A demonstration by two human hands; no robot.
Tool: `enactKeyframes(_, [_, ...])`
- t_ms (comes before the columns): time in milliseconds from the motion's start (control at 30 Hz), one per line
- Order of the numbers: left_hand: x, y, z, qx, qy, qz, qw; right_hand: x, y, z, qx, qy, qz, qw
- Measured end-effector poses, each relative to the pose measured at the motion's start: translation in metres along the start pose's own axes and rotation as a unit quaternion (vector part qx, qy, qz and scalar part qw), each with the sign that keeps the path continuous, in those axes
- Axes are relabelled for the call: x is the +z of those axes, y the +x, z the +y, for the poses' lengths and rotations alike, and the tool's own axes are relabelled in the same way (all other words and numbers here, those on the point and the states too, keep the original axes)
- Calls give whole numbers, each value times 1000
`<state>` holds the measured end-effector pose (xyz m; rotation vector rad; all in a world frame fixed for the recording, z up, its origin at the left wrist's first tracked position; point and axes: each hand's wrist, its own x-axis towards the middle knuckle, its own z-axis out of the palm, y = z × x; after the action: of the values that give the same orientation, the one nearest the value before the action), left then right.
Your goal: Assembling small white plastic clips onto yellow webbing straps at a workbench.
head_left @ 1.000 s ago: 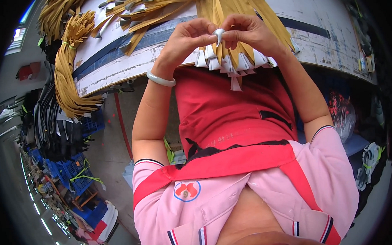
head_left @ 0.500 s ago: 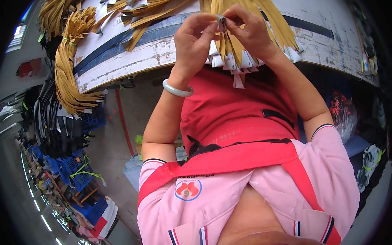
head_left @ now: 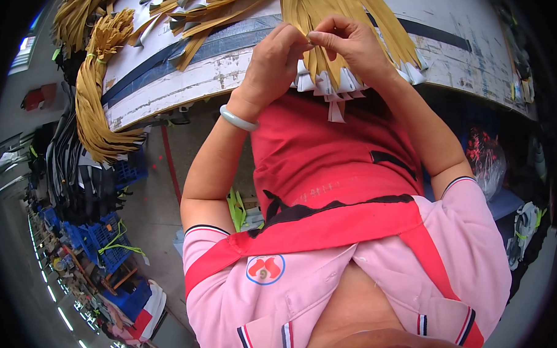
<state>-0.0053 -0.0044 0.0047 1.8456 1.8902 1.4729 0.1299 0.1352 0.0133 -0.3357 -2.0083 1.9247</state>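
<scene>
Over the near edge of the table, my left hand (head_left: 273,60) and my right hand (head_left: 351,49) meet with their fingertips pinched together. Between them is a narrow tan strip (head_left: 307,36), mostly covered by the fingers. Beneath my hands a fan of long tan strips (head_left: 322,64) lies over the table edge. White folded tabs (head_left: 323,85) finish their near ends, and one tab hangs lower than the others. A pale bangle (head_left: 238,118) circles my left wrist.
More tan strips with grey and white ends lie across the white worktable (head_left: 171,95), which has dark blue tape bands. A tied tan bundle (head_left: 92,100) hangs off its left end. Blue crates (head_left: 107,238) stand on the floor at left; a clear plastic bag (head_left: 486,163) sits at right.
The grey folded end seen between my fingers before no longer shows. My left hand and forearm have shifted slightly left and down, with the fingers curled more; my right fingertips have moved slightly lower.
</scene>
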Motion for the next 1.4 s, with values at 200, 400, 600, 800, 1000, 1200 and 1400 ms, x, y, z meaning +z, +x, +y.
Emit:
enactKeyframes(200, [-6,-8,1,-33,-11,21,999,-10,0,10,22,27,34,999])
enactKeyframes(400, [-126,-20,-43,-120,-94,419,895,-66,-4,12,1,5,152,988])
enactKeyframes(600, [-107,-64,-52,-231,-64,231,943,-46,-19,5,31,-195,43,979])
enactKeyframes(800, [-11,-44,-10,-41,57,-46,996,-6,-10,7,-94,-312,-57,944])
enactKeyframes(1000, [2,-33,-29,15,152,-210,966,-8,-18,7,-48,-311,-75,946])
enactKeyframes(1200, [-7,-35,-35,-63,37,-131,989,-8,-20,16,4,-258,-90,962])
enactKeyframes(1400, [-24,-16,-20,-112,-107,-106,982,0,-6,10,-86,-227,-35,970])
